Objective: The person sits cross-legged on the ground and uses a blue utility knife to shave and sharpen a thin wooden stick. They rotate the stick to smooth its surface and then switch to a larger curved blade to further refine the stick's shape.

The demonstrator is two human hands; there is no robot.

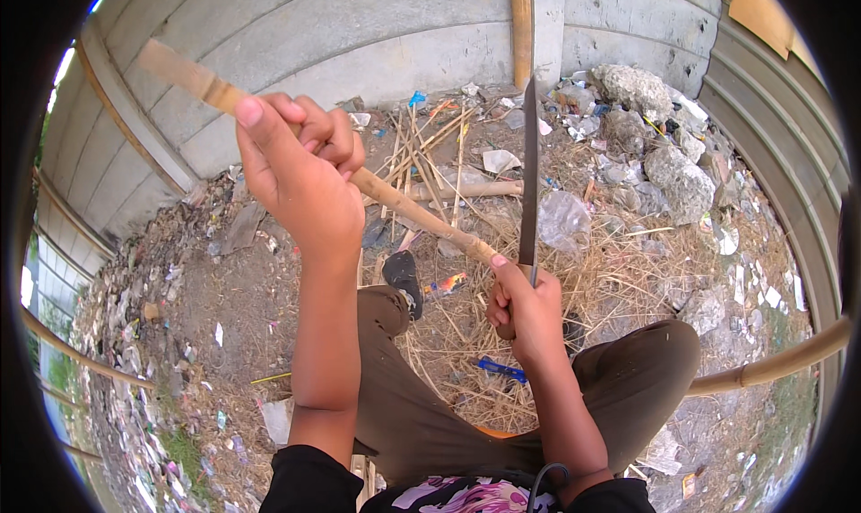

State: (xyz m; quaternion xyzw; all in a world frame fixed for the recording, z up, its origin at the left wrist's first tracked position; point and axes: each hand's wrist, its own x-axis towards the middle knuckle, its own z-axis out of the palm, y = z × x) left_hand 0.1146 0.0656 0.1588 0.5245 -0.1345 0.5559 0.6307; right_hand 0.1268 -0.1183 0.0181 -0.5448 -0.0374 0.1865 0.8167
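My left hand, raised at the left, is closed around a long bamboo stick. The stick slants from a flat, pale end at the upper left down to my right hand. My right fingers are wrapped round the handle of a machete, whose long dark blade points away from me. My right thumb lies against the near end of the stick, close to the base of the blade. Below that hand, a blue cutter knife lies on the straw-covered ground between my legs.
A pile of thin bamboo strips and a thicker bamboo piece lie ahead. Concrete rubble sits at the right, before a corrugated sheet. A concrete wall stands behind. Litter covers the left side.
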